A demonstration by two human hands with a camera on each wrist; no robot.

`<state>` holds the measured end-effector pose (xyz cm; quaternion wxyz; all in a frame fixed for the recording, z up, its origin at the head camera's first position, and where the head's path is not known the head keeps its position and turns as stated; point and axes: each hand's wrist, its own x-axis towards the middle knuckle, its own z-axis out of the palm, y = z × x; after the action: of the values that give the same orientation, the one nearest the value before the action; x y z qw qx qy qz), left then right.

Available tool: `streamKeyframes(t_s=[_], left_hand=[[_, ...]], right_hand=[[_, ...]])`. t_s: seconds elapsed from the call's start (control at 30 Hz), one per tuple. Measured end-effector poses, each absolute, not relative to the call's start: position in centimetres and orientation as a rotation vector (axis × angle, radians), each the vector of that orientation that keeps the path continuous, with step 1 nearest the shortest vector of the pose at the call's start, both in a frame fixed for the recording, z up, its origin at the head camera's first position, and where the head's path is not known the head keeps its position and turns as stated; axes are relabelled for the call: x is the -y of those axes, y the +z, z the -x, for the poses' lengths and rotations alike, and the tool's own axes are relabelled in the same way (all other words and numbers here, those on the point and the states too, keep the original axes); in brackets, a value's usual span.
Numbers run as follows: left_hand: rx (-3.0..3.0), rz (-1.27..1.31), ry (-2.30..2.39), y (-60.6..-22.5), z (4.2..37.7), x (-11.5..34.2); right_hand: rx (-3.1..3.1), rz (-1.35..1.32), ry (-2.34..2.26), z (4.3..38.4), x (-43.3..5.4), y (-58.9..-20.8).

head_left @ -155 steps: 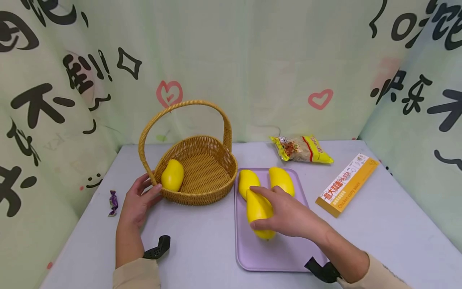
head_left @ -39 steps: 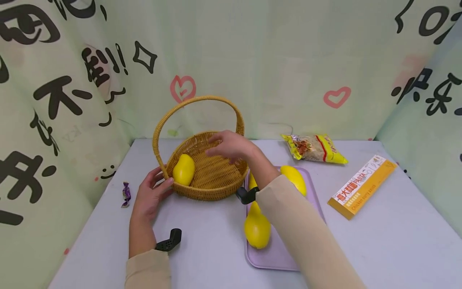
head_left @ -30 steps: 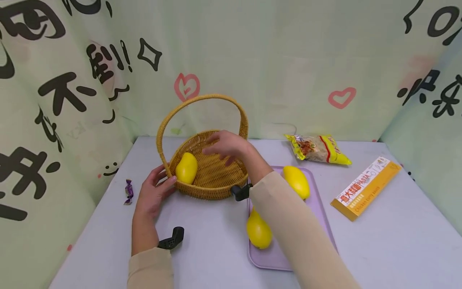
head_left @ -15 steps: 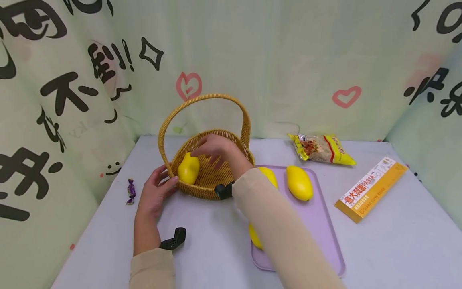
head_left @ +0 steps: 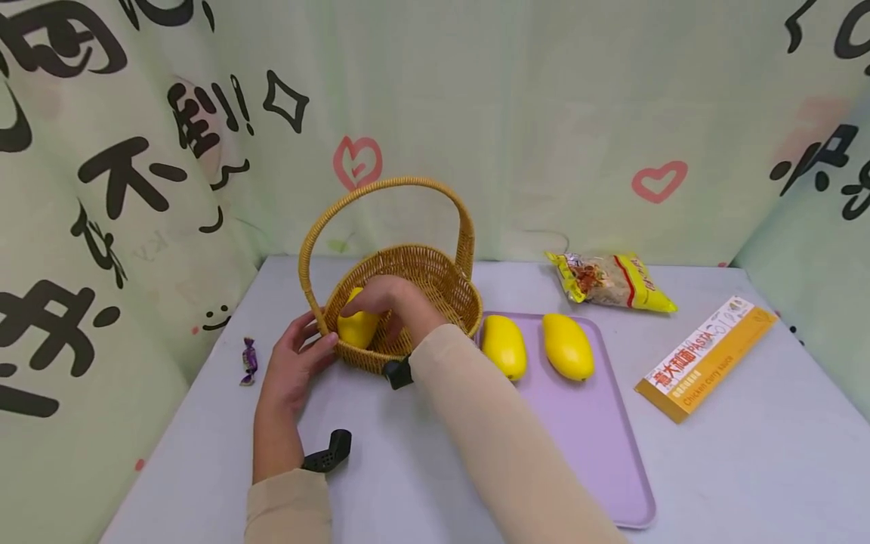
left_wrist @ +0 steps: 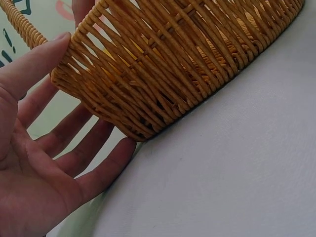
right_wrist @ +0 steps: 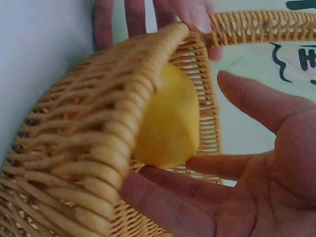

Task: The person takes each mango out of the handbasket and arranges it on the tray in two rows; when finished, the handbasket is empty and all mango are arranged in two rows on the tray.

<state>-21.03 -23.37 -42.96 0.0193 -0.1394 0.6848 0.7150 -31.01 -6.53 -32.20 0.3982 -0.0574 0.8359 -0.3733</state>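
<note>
A yellow mango (head_left: pixel 358 332) lies inside the wicker basket (head_left: pixel 435 264), against its left side. My right hand (head_left: pixel 394 298) reaches over the basket's front rim to it. In the right wrist view, a fingertip touches or nearly touches the mango (right_wrist: pixel 170 123), while the thumb stands apart from it. My left hand (head_left: pixel 288 374) holds the basket at the foot of its handle. The left wrist view has the thumb on the rim and the fingers (left_wrist: pixel 84 143) along the outside of the wall. Two more mangoes, a nearer one (head_left: pixel 504 347) and another (head_left: pixel 568 347), lie on the purple tray.
The purple tray (head_left: pixel 578 438) is right of the basket, partly hidden by my right sleeve (head_left: pixel 496 423). Behind it lies a yellow snack packet (head_left: pixel 612 282), with a pasta box (head_left: pixel 707 357) farther right. A purple wrapped candy (head_left: pixel 249 361) sits left of my left hand.
My right hand left a mango on the tray and moved over the basket, then left and down to the mango inside. My sleeve now hides the front tray mango. My left hand stays on the basket.
</note>
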Motion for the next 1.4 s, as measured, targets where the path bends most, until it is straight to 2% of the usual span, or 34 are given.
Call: streamKeyframes(t_s=[0.7,1.4], left_hand=[[-2.134,0.397,2.237,-43.0,21.8,22.6],[-2.139,0.387,2.241,-43.3,20.7,23.1]], right_hand=[[-2.144,0.105,-1.113,30.9,6.1,-34.0],[-2.274,0.177,-1.219,29.7,2.5,-34.4]])
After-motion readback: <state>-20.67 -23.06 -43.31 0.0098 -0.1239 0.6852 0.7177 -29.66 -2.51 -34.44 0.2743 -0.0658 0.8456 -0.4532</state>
